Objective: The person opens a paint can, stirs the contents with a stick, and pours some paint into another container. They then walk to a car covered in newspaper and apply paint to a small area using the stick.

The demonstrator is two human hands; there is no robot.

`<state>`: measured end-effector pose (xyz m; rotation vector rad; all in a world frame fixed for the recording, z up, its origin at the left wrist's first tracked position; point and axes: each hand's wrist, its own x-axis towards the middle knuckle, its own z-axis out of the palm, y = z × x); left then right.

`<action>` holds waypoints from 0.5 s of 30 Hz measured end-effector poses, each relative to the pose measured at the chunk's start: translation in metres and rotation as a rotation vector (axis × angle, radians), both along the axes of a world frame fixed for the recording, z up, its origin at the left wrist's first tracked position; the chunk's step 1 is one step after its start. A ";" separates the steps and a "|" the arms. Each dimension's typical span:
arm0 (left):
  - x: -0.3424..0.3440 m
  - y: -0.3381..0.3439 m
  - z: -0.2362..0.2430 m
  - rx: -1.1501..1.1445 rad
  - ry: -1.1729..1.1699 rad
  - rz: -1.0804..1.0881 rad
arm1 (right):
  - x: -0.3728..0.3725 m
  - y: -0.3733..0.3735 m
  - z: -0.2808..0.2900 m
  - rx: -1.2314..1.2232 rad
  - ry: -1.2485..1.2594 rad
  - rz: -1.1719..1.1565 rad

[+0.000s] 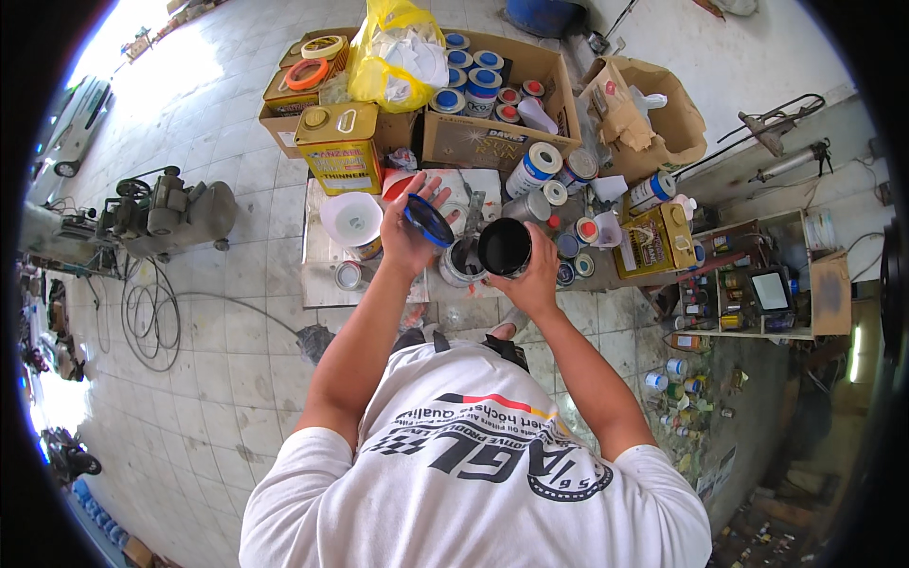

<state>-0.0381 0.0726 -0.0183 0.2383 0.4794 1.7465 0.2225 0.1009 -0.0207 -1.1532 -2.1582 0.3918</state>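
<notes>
Black fills the mouth of the open can (506,248) that the right hand (539,273) holds, its fingers curled round the near and right sides of the wall. The can's mouth faces up toward the head, so its long axis runs roughly along the line of sight; how far it tilts is hard to tell from this angle. Just left of it sits the small tub (459,269) on the desk (316,257), and the can overlaps the tub's right edge in view, though whether the two touch cannot be told. A grey strip (475,214) shows at the tub's far side, running away from the body. The left hand (405,239) is palm up with its fingers fanned, the blue-rimmed lid (429,221) resting against them at a slant; the thumb's grip on it is not clear. That lid hangs up and to the left of the tub, apart from the can, so the tub lies between the two hands and nearer the body than the lid. Of the two, the right hand is nearer the tub, its fingertips showing just beside the rim. Beyond the left wrist stands a white bowl (352,220), with a small tin (348,275) nearer the body.
</notes>
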 end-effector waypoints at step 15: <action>0.049 0.030 0.050 0.182 1.547 -0.057 | -0.010 -0.004 0.013 -0.054 0.113 0.004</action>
